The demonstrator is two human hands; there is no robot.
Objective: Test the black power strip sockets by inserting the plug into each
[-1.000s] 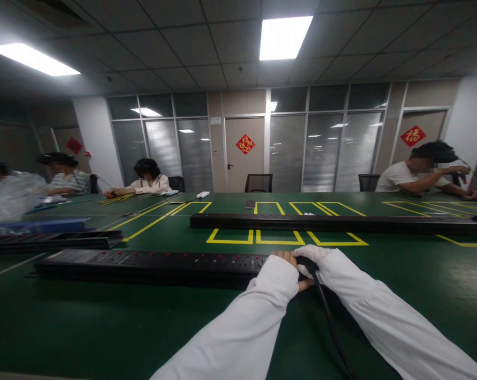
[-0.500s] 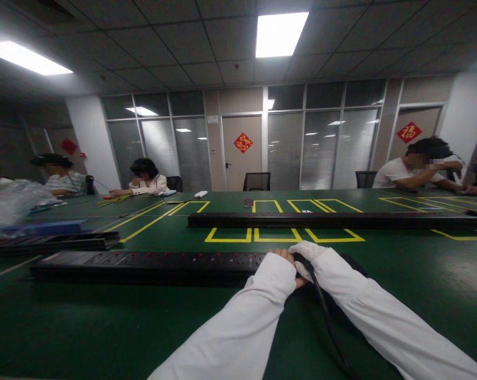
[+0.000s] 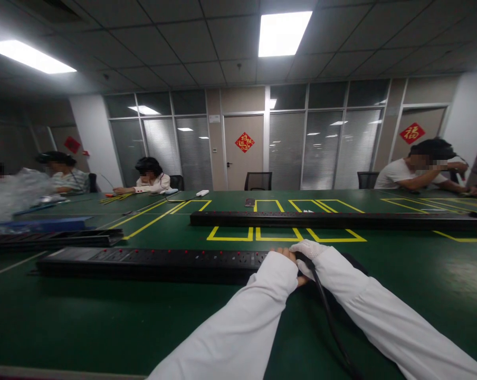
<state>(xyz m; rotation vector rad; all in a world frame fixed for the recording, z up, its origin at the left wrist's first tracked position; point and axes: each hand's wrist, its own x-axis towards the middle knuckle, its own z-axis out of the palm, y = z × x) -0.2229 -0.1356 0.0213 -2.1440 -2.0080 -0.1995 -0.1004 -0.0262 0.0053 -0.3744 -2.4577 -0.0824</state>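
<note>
A long black power strip (image 3: 151,266) with a row of red buttons lies across the green table in front of me. My left hand (image 3: 285,254), bare below a white sleeve, is wrapped around the strip near its right part. Pressed close beside it, my right hand (image 3: 306,249) wears a white glove and is closed on a black plug (image 3: 305,259). From that plug a thick black cable (image 3: 328,311) runs down between my forearms. The contact between plug and strip is hidden by my hands.
A second long black power strip (image 3: 302,219) lies farther back across yellow tape outlines (image 3: 230,239). At left are a black channel piece (image 3: 104,239) and clear plastic wrap (image 3: 19,195). Several people sit along the far side; a white block with a cord (image 3: 202,193) lies there.
The view has shifted slightly, so the near strip appears a little farther right. Both hands keep their hold in about the same place.
</note>
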